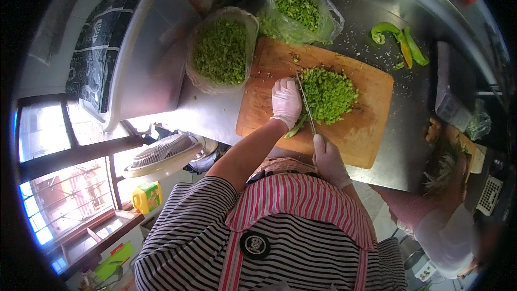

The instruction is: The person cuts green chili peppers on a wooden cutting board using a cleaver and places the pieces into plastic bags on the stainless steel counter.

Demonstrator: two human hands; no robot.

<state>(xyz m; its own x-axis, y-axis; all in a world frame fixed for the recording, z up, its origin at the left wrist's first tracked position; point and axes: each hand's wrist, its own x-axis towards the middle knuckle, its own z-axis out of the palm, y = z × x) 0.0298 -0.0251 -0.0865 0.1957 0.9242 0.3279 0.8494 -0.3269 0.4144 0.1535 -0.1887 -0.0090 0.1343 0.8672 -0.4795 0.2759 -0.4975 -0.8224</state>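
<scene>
My right hand [329, 160], in a pale glove, grips a kitchen knife [307, 102] whose blade stands over the wooden cutting board [371, 140]. Beside the blade, my gloved left hand [286, 98] is closed with curled fingers over green pepper strips [293, 130]. The ends of the strips stick out below the wrist; the rest is hidden under the hand. A heap of chopped green pepper [331, 94] lies on the board just right of the blade.
Two clear plastic bags of chopped greens, a left bag [222, 51] and a far bag [299, 11], stand behind the board. Curved green pepper pieces [404, 43] and white seeds lie on the metal counter [355, 21]. Another person [441, 231] is at the right. A fan [164, 151] stands left.
</scene>
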